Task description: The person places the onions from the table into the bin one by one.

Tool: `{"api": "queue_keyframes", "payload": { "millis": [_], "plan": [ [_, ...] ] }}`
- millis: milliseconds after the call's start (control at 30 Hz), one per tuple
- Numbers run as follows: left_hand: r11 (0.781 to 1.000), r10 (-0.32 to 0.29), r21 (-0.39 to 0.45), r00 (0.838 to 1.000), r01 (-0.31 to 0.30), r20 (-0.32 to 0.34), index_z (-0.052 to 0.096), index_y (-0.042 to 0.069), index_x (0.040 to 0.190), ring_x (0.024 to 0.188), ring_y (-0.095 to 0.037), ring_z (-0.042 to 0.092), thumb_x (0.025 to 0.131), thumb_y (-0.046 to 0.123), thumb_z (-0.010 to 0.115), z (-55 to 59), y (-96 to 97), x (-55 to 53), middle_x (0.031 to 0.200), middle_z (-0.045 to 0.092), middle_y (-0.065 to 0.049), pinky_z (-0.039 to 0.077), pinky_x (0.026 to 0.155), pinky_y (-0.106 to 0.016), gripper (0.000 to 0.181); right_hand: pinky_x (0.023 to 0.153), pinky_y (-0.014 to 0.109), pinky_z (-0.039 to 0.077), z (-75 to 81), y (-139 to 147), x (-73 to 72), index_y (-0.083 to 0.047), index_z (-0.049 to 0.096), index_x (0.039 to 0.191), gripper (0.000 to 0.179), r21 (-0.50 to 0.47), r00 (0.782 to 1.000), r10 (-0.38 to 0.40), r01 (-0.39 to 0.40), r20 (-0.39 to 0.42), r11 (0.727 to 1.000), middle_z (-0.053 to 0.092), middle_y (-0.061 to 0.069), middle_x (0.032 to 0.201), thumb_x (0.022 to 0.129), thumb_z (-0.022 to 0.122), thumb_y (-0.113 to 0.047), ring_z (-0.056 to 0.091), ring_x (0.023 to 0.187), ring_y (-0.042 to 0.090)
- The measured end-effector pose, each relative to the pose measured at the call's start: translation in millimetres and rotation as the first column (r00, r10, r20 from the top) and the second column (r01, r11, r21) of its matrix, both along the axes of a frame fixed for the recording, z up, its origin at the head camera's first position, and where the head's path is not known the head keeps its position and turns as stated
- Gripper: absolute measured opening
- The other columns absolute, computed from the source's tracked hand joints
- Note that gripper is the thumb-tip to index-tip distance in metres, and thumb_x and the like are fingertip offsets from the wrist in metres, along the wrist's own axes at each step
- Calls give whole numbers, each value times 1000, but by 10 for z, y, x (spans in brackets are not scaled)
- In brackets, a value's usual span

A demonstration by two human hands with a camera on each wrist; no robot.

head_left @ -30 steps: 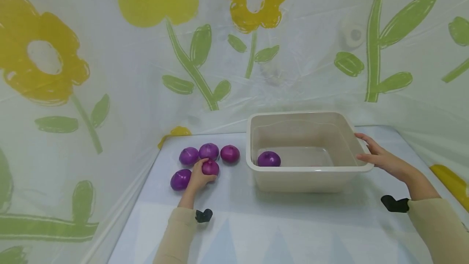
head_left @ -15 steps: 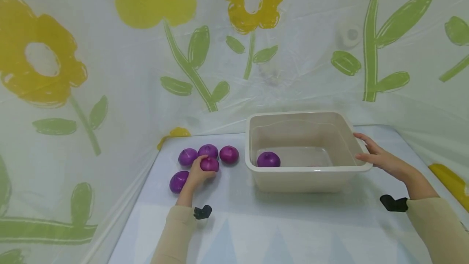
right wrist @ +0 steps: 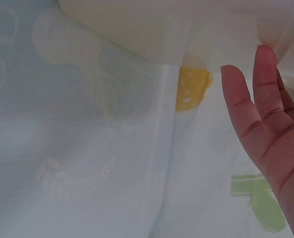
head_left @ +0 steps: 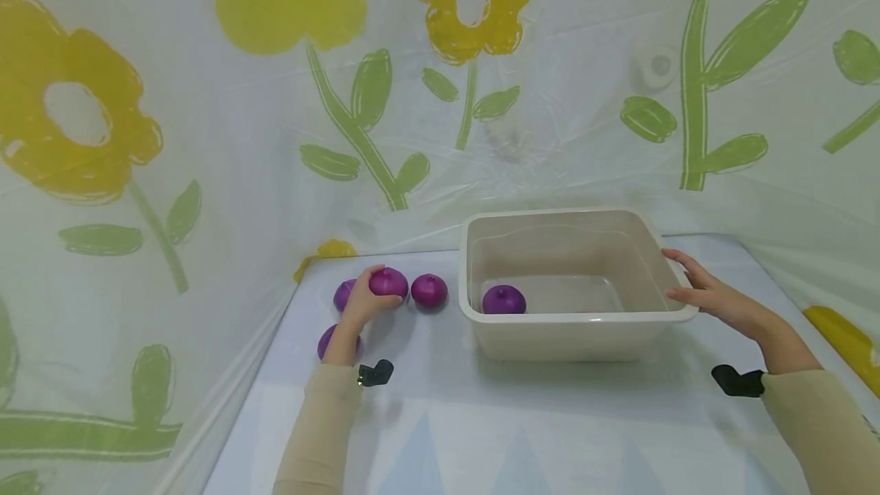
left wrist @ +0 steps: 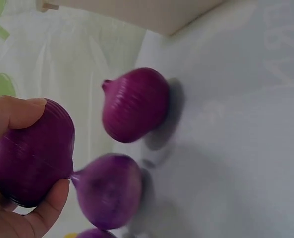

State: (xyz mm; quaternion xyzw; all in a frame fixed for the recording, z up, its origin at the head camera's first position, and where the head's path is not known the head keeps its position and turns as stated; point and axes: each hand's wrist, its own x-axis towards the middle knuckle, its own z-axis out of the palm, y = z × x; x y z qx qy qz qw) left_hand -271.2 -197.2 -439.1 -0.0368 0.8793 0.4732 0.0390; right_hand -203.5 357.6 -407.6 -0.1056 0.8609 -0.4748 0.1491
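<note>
Raised since a second ago, one purple onion (head_left: 390, 284) sits pinched between the left hand's (head_left: 362, 302) thumb and fingers; the right hand (head_left: 723, 302), fingers straight, touches the tub (head_left: 577, 318).

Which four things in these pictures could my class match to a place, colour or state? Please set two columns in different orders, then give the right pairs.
Column one
1. Left hand
2. Right hand
3. Tub
4. Flowers

Column two
A. Yellow, printed on the sheeting
B. Holds a purple onion
C. At the tub's right-hand end
D. Cream-coloured, with another onion inside

Right pairs: 1-B, 2-C, 3-D, 4-A
</note>
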Motion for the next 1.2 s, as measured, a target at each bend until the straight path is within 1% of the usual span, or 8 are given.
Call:
{"api": "queue_keyframes", "payload": {
  "millis": [167, 300, 367, 600, 767, 833, 1033, 1200],
  "plan": [
    [999, -14, 38, 999, 16, -39, 32, 12, 138, 129, -38, 32, 73, 12, 74, 177, 51, -56, 142, 31, -19, 29, 104, -54, 77, 82, 74, 27, 2, -2, -2, -32, -6, 146, 72, 6, 1000, -5, 5, 8, 1000, 0, 28, 147, 94, 44, -31, 10, 125, 51],
    [998, -17, 61, 999, 20, -44, 32, 14, 138, 128, -36, 34, 74, 12, 73, 330, 120, -87, 140, 34, -19, 31, 103, -52, 76, 82, 74, 26, -6, 5, -4, -31, -6, 146, 72, 10, 1000, -9, 9, 9, 1000, -1, 28, 147, 94, 44, -31, 9, 126, 52],
    [998, -24, 58, 999, 26, -48, 32, 15, 138, 127, -36, 36, 74, 13, 73, 408, 153, -109, 140, 35, -18, 31, 103, -52, 75, 83, 74, 26, -9, 8, -3, -31, -6, 146, 72, 10, 1000, -8, 8, 7, 1000, -1, 28, 147, 94, 44, -31, 9, 126, 52],
    [996, -79, 36, 994, 83, -81, 31, 17, 140, 124, -34, 39, 76, 19, 72, 708, 280, -204, 140, 36, -16, 33, 103, -49, 76, 83, 72, 28, -3, 1, 6, -30, -6, 146, 72, 7, 1000, -3, 3, -4, 1000, 0, 28, 147, 94, 44, -30, 11, 125, 50],
    [995, -97, 26, 992, 99, -87, 31, 18, 140, 124, -33, 40, 76, 23, 72, 903, 405, -255, 140, 36, -14, 36, 101, -47, 76, 83, 72, 29, 6, -10, 11, -30, -6, 146, 72, 7, 1000, -4, 4, -3, 1000, 1, 29, 146, 94, 44, -30, 12, 125, 50],
    [994, -106, 31, 990, 109, -89, 32, 19, 139, 123, -33, 41, 76, 23, 72, 954, 462, -269, 140, 37, -14, 37, 100, -47, 75, 83, 72, 29, 10, -14, 12, -29, -6, 146, 72, 5, 1000, -4, 4, -5, 1000, 1, 29, 146, 94, 44, -30, 13, 124, 50],
    [985, -130, 102, 986, 140, -101, 33, 21, 139, 122, -31, 42, 75, 20, 74, 1051, 676, -287, 138, 38, -12, 39, 99, -46, 76, 83, 73, 28, 21, -19, 18, -30, -6, 146, 72, 8, 1000, -8, 8, -6, 1000, 0, 28, 147, 94, 44, -30, 11, 125, 50],
    [980, -159, 95, 978, 173, -137, 35, 18, 138, 120, -31, 44, 75, 17, 74, 1092, 885, -310, 137, 41, -12, 40, 98, -44, 74, 83, 72, 29, 17, -23, 17, -29, -6, 146, 72, 6, 1000, -4, 4, -10, 1000, 2, 28, 146, 94, 43, -30, 13, 124, 49]
  ]
}}
